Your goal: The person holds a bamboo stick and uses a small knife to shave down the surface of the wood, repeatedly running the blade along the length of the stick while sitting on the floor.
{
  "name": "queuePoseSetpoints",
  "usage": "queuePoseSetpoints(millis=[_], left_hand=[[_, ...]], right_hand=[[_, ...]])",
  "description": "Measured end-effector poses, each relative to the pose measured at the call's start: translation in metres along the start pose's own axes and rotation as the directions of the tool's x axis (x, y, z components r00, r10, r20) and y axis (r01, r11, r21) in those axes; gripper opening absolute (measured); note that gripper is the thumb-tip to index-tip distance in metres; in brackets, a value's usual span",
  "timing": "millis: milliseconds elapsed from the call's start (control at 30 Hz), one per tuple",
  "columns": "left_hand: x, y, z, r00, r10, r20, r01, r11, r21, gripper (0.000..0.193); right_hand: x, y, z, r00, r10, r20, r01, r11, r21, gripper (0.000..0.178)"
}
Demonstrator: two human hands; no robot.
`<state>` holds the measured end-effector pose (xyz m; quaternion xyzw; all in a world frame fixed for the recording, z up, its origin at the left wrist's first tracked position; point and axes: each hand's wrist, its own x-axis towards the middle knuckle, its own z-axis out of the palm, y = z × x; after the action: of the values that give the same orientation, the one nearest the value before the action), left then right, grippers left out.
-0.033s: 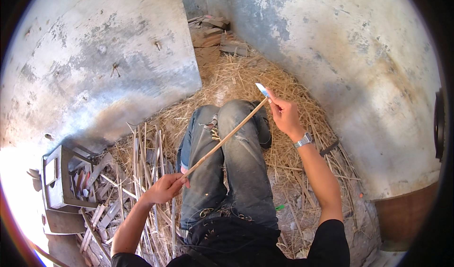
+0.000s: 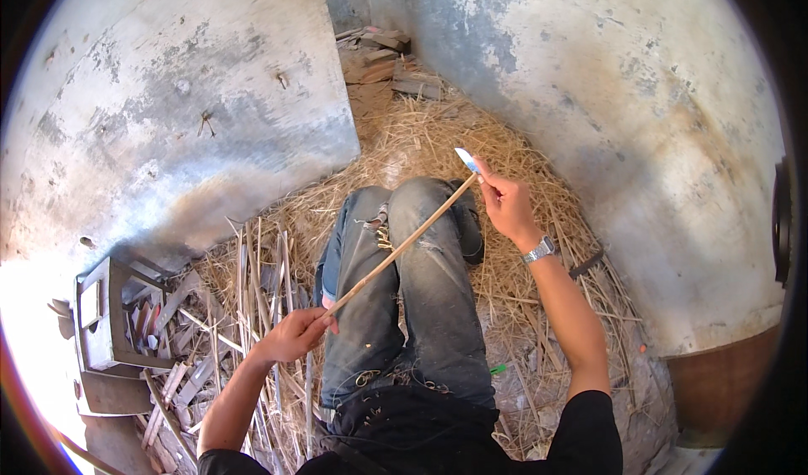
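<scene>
Farthest out to the left hand's left stands a pale, open-sided box (image 2: 101, 340); reddish and grey scraps (image 2: 150, 322) show through its opening, though whether they lie inside or behind it cannot be told. Nearer that hand, loose canes (image 2: 255, 277) lie among the straw.

The left hand (image 2: 293, 336) is closed around the lower end of a thin wooden stick (image 2: 406, 244). From there, the stick's long axis slants away and rightward over the jeans (image 2: 360, 336), its far end meeting the right hand's fingertips. Each hand is thus at one end, with the bare length between them.

The right hand (image 2: 507, 210), the farther forward of the two, pinches a short blade (image 2: 465, 159) that juts forward and left past the stick's tip; its handle is mostly hidden. Behind that hand is a metal watch (image 2: 540, 249); to its right, a dark curved piece (image 2: 587, 263) rests on the straw.
</scene>
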<state>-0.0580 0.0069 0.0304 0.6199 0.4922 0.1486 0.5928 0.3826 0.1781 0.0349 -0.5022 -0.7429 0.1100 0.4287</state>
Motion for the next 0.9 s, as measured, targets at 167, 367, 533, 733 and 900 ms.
queuePoseSetpoints(millis=[167,367,533,733,900], left_hand=[[0.001,-0.001,0.000,0.999,-0.034,0.010,0.035,0.999,-0.035,0.036],[0.004,0.000,-0.002,1.000,-0.029,0.002,0.029,0.999,0.022,0.035],[0.005,0.004,0.000,0.994,0.089,-0.058,-0.077,0.980,0.182,0.034],[0.007,0.007,0.003,0.984,0.155,-0.081,-0.129,0.956,0.264,0.031],[0.014,0.010,0.003,0.965,0.246,-0.088,-0.213,0.936,0.280,0.030]], right_hand=[[-0.001,-0.001,0.006,0.983,-0.025,-0.180,0.039,0.996,0.075,0.042],[-0.006,-0.002,0.015,0.975,-0.123,-0.185,0.136,0.989,0.062,0.040],[-0.011,0.006,0.026,0.993,0.037,-0.113,-0.030,0.998,0.062,0.038],[-0.010,0.018,0.034,0.995,0.047,-0.093,-0.032,0.987,0.156,0.037],[-0.015,0.013,0.036,0.996,0.026,-0.080,-0.010,0.982,0.188,0.038]])
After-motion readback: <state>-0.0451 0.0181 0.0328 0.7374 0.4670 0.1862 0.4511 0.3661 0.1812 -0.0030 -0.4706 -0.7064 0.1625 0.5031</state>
